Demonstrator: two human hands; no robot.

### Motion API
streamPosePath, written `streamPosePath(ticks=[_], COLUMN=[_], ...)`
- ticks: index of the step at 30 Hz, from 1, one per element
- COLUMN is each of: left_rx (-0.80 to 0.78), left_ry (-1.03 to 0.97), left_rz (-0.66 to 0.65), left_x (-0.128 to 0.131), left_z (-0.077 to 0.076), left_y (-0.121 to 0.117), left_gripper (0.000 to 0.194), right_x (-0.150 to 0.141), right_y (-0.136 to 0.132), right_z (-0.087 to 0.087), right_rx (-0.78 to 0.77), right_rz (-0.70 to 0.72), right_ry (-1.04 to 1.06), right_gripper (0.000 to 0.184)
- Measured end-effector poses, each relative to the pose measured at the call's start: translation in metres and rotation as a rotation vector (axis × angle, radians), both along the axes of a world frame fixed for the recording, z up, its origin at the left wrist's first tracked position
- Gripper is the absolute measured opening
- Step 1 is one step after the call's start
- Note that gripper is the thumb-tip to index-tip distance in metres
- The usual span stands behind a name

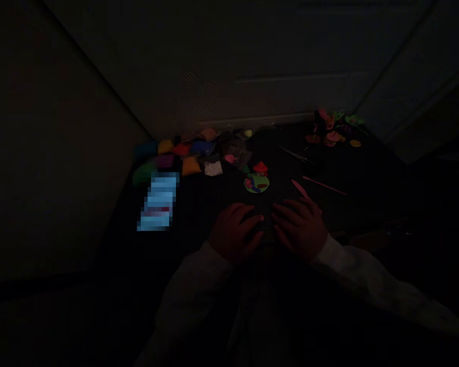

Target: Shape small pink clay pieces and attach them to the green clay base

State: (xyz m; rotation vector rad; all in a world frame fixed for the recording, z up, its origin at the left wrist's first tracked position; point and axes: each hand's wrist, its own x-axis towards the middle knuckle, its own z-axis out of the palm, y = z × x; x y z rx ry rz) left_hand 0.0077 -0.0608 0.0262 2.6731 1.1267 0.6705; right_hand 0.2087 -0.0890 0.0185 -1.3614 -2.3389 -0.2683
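Note:
My left hand (237,232) rests palm down near the front of the dark table (222,196), its fingers apart. A small pale spot shows at one of its fingertips; I cannot tell whether it is a nail or a bit of clay. Close beside it, my right hand (300,227) also lies with spread fingers and holds nothing visible. A pink clay knife (300,187) lies just beyond the right hand, its lower end partly behind the fingers. Ahead of both hands is a round green clay piece (256,183) with a red-roofed little house (260,168) on its far edge.
Several bags of coloured clay (191,166) line the back left. A lit, blurred phone (158,201) lies in front of them. Scissors (296,154) and a thin pink stick (324,185) are on the right. Clay figures (332,137) stand at the back right, against the wall. The room is very dark.

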Motion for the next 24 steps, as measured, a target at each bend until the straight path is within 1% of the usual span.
streamPosePath(ticks=[12,17,24], left_rx=[0.007,0.005,0.006], left_ry=[-0.017,-0.014,-0.025], left_rz=[0.003,0.006,0.007], left_x=[0.0002,-0.0003,-0.001], left_z=[-0.0001,0.0008,0.0004], left_y=[0.0002,0.0004,-0.0009], left_gripper=[0.034,0.034,0.034], right_x=[-0.0003,-0.0018,-0.0012], right_y=[0.0009,0.0011,0.0019], right_z=[0.0027,0.0029,0.0034], right_rx=[-0.014,-0.056,-0.084], right_rz=[0.001,-0.017,-0.025], right_ry=[0.003,0.01,0.075], right_gripper=[0.025,0.026,0.029])
